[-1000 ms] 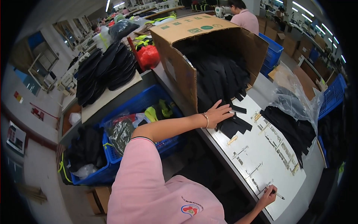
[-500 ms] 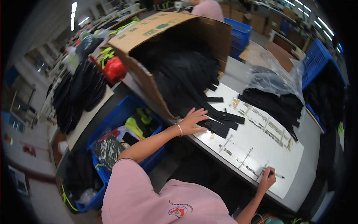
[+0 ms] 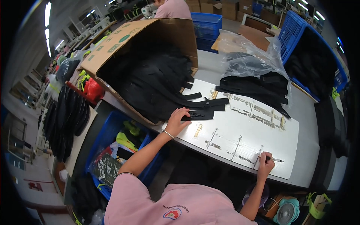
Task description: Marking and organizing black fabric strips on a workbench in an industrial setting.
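Note:
Black strips that look like zippers point(image 3: 202, 108) spill in a loose bundle out of a cardboard box point(image 3: 112, 41) lying on its side. My left hand point(image 3: 177, 123) is at the near edge of this bundle, its fingers bent over the strips and the thumb below. Farther right, my right hand point(image 3: 265, 165) is closed around a pen point(image 3: 276, 160), whose tip points right, just above a white board point(image 3: 255, 142). Lines and dark, worn tape marks run across the board. Another pile of black strips point(image 3: 255, 88) lies at the board's far side, partly under clear plastic point(image 3: 247, 67).
A blue bin point(image 3: 93, 150) with bagged items and yellow-green cloth stands below the table at left. Blue crates point(image 3: 290, 32) with black material are at the far right. A small turquoise fan point(image 3: 288, 212) sits under the table. Beyond the box, a person in pink point(image 3: 173, 9) is seated.
My view has swung, shifting the scene left and up. The left hand's fingers have drawn in from spread to bent over the strips. The right hand still holds the pen over the board.

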The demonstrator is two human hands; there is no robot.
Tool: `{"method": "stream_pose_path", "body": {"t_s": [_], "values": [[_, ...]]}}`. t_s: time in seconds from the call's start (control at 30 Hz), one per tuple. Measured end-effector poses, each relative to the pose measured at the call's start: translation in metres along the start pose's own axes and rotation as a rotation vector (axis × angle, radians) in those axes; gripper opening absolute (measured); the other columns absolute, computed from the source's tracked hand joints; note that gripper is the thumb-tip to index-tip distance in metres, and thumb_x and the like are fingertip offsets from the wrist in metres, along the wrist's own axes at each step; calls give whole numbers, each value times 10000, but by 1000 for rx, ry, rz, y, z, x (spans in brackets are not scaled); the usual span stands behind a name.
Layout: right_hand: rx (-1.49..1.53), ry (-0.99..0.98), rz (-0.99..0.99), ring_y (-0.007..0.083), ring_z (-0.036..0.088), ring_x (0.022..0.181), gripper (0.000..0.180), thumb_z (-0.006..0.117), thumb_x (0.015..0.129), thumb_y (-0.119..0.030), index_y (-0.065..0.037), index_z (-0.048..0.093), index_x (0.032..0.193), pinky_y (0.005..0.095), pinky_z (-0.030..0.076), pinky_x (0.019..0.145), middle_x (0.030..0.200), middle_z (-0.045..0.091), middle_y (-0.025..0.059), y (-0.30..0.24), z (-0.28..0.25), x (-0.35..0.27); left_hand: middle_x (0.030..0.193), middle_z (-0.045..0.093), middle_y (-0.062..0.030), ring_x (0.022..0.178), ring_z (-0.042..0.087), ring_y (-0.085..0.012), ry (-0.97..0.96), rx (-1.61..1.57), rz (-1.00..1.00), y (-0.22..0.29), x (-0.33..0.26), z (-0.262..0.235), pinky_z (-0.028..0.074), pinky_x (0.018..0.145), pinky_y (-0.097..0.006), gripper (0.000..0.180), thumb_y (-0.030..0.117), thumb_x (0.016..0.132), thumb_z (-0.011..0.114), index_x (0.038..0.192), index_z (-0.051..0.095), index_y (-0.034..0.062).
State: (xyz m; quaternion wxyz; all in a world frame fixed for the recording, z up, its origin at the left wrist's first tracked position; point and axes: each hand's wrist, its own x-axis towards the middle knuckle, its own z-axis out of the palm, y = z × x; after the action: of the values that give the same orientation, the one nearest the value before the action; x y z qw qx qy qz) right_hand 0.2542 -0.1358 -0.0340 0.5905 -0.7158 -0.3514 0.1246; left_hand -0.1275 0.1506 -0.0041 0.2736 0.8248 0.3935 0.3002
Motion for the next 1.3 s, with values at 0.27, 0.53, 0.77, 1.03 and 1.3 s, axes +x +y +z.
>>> {"method": "stream_pose_path", "body": {"t_s": [0.27,0.53,0.77,1.03,1.3], "values": [[-9,-13,-2,53,535,609,169,648,1000,-109,14,662,885,224,419,554,680,621,10,1,0,1,1201,692,-87,1279,577,-254,175,418,280,7,8,11,363,1162,-449,131,74,963,616,1077,668,38],[8,-18,30,64,566,628,170,639,1002,-103,29,660,898,222,446,578,695,640,20,-1,-2,1,970,727,-82,890,680,-294,369,277,280,44,22,30,505,797,-392,150,38,909,626,1038,702,51],[50,39,20,67,567,643,178,637,1015,-116,31,663,917,223,453,586,754,660,36,-2,3,0,1113,697,-87,1032,648,-274,62,93,481,103,-16,105,497,915,-385,200,55,883,629,1070,700,73],[-65,52,72,98,611,694,176,639,1016,-96,-3,705,1149,226,474,623,836,693,54,-31,9,-3,1317,627,-117,1258,545,-298,-47,53,459,129,-33,139,409,1118,-446,266,87,898,636,1152,706,50],[-721,-212,-637,315,603,1271,423,694,882,10,-34,627,1297,507,406,1090,1304,668,140,-54,49,-43,1461,553,-125,1386,484,-303,-153,21,424,146,-48,151,333,1192,-489,368,117,933,612,1292,648,43]]}}
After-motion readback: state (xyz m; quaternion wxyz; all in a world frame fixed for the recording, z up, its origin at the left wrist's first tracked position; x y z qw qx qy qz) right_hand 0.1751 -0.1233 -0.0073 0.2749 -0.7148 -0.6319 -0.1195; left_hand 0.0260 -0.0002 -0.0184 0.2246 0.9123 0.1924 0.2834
